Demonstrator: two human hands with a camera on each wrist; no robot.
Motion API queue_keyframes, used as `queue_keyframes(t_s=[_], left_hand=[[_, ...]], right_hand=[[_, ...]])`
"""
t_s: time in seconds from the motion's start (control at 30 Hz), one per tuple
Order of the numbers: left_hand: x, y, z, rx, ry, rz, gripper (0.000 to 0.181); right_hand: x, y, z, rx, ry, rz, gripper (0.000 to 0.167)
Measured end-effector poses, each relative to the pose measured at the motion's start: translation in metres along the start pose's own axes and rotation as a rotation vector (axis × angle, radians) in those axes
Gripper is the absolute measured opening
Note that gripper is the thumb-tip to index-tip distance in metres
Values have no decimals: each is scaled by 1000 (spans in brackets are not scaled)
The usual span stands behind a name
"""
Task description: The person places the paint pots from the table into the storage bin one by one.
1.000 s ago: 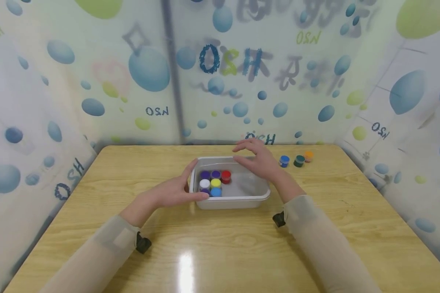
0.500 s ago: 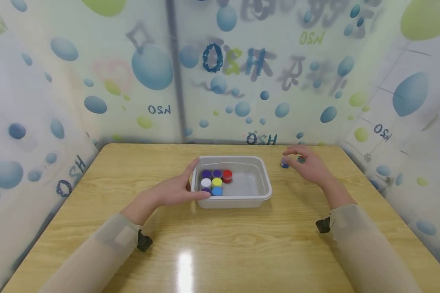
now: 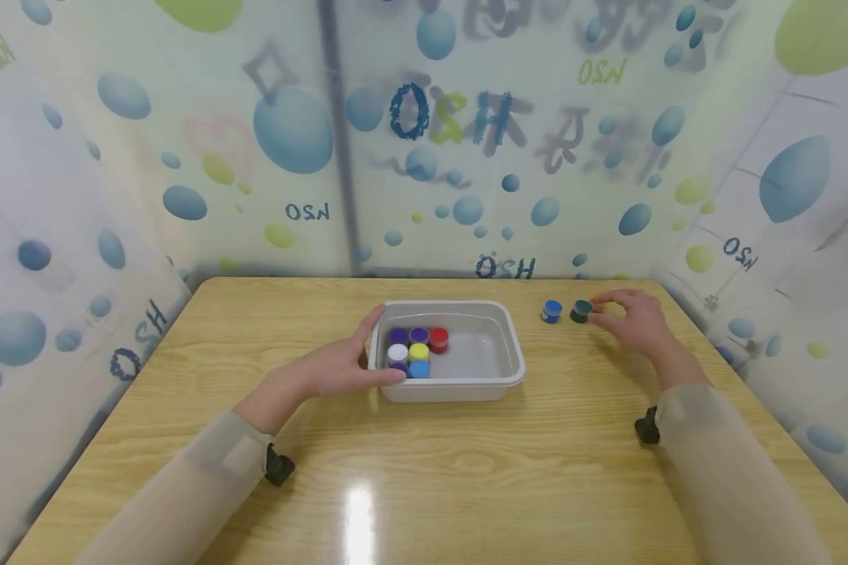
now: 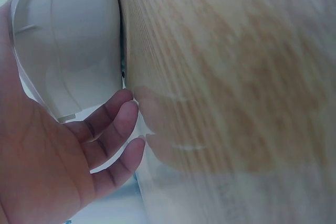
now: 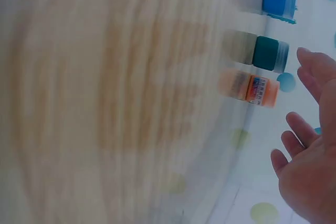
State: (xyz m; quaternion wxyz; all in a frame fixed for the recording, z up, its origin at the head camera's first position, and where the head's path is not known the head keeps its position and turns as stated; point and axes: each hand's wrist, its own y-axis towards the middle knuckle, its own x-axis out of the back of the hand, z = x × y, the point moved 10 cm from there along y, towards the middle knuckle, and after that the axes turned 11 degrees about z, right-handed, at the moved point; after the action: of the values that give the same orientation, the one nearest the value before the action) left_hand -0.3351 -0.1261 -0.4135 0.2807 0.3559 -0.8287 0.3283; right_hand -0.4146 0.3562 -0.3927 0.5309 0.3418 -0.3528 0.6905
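Note:
A white plastic tub point(image 3: 477, 383) holds several small paint jars bunched on its left side, among them a red jar point(image 3: 439, 340) and a yellow one point(image 3: 419, 353). My left hand point(image 3: 330, 369) grips the tub's left end, thumb along the near rim; in the left wrist view the other fingers of that hand point(image 4: 73, 150) bend beside the tub point(image 4: 73, 40). At the back right, my right hand point(image 3: 636, 320) hovers by the orange jar point(image 5: 263, 91), which it mostly hides in the head view. The right wrist view shows this hand point(image 5: 310, 140) apart from the jars, holding nothing.
A blue jar point(image 3: 552, 311) and a dark green jar point(image 3: 582, 311) stand on the wooden table point(image 3: 523, 471), right of the tub and left of my right hand. A patterned wall covering point(image 3: 424, 204) rises behind the table's back edge and along both sides.
My right hand has moved from above the tub's right end, past the blue and green jars, to the orange jar. The left hand keeps its place on the tub.

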Motion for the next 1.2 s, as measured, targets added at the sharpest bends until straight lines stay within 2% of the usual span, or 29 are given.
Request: queue_keyframes(t_s=[0.13,0.27,0.5,0.67,0.9,1.2], left_hand=[[-1,1,0,-2,-1,-1,128],[-2,2,1,1,-4,-5,128],[-3,3,2,6,-12,1,128],[-3,3,1,14,-3,4,128],[-3,2,1,17,0,4,128],[-1,-1,1,16,-11,0,127]], right_hand=[[-4,7,-7,-41,-53,13,60],[-6,10,-4,-63,-84,34,65],[-9,13,-4,-88,-119,64,60],[-8,12,-5,-67,-112,52,58],[-2,5,10,17,-101,8,53],[11,-14,72,259,-105,-130,34]])
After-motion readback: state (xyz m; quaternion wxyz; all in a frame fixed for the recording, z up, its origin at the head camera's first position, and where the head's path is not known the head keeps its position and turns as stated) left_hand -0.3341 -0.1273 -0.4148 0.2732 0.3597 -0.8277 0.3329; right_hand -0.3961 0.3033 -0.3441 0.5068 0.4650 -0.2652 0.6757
